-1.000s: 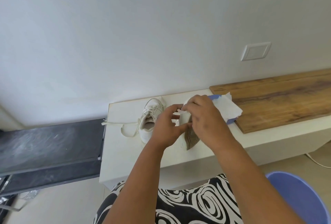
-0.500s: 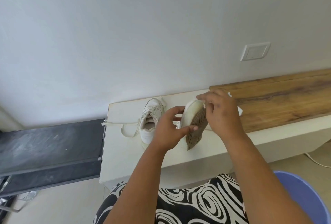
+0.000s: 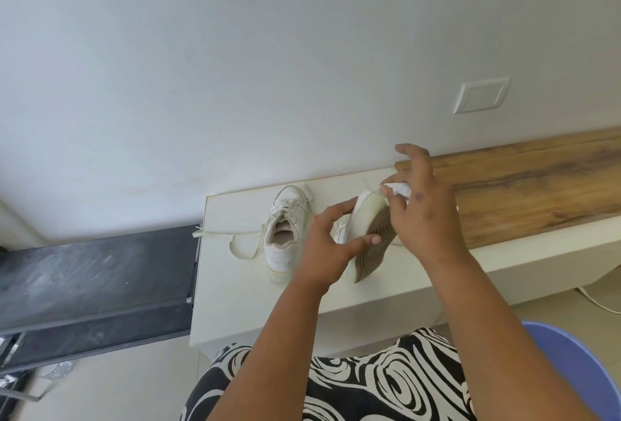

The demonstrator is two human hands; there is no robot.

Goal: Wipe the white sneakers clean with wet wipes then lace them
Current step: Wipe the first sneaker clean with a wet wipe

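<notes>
The left hand [image 3: 327, 245] grips one white sneaker [image 3: 366, 235] and holds it tipped on its side above the white counter [image 3: 235, 293], thumb laid across the brown tread of the sole and the other fingers wrapped over the upper on the far side. The sole faces the right hand, toe end pointing away from the person and heel end low, close to the counter surface; whether the heel touches the counter cannot be determined. The right hand [image 3: 421, 215] sits just to the right of this shoe and pinches a crumpled white wet wipe [image 3: 398, 189] between thumb and fingers, with the index finger raised and extended toward the wall. The wipe is at the toe end of the held sneaker, against or just beside the pale rim of the sole; contact cannot be confirmed. The second sneaker [image 3: 285, 235] stands upright on the counter to the left of the left hand, opening toward the person, partly laced, with its loose lace [image 3: 235, 239] trailing further left to the counter edge. A wooden board [image 3: 537, 192] lies on the counter beyond and to the right of the right hand. A blue rounded object [image 3: 584, 363], partly out of view, sits below the right forearm.
</notes>
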